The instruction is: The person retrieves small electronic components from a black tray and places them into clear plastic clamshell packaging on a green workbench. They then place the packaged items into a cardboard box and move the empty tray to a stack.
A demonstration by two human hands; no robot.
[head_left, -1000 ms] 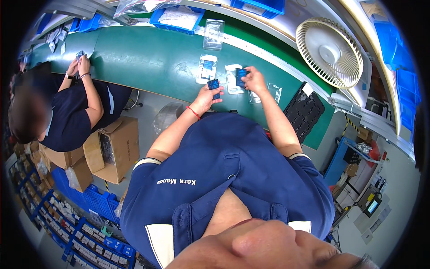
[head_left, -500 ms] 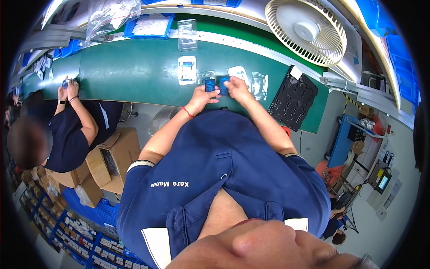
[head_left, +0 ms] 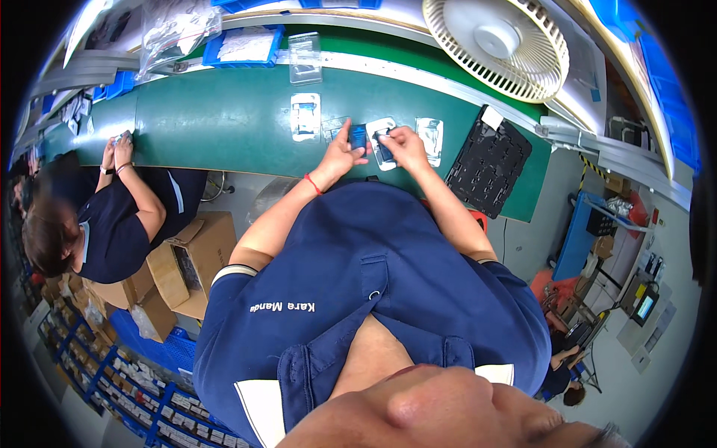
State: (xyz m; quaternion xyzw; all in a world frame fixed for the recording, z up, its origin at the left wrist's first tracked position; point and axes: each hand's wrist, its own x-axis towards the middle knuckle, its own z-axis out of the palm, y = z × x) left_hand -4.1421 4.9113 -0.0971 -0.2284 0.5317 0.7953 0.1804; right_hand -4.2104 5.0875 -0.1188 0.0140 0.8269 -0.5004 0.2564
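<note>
My left hand (head_left: 341, 157) grips a flat, dark blue rectangular pack (head_left: 358, 136), which looks like a small battery. Just right of it, the fingers of my right hand (head_left: 409, 151) pinch a second dark flat pack (head_left: 385, 153) over a clear plastic blister tray (head_left: 380, 125). This pack lies at least partly within the tray's outline; whether it is fully seated I cannot tell. Behind my left hand a clear blister (head_left: 334, 128) is partly hidden. Another clear blister (head_left: 429, 140) lies right of my right hand.
Farther left on the green bench (head_left: 216, 119) lies a filled blister (head_left: 305, 117), with a clear one (head_left: 305, 58) behind it. A black moulded tray (head_left: 489, 164) sits right; a white fan (head_left: 497, 41) and blue bin (head_left: 243, 46) stand at the back. A co-worker (head_left: 123, 216) works at left.
My right hand has shifted slightly right and lower, bringing its dark pack over the blister tray, which now sits nearer me. My left hand still holds its pack, now turned and moved slightly right.
</note>
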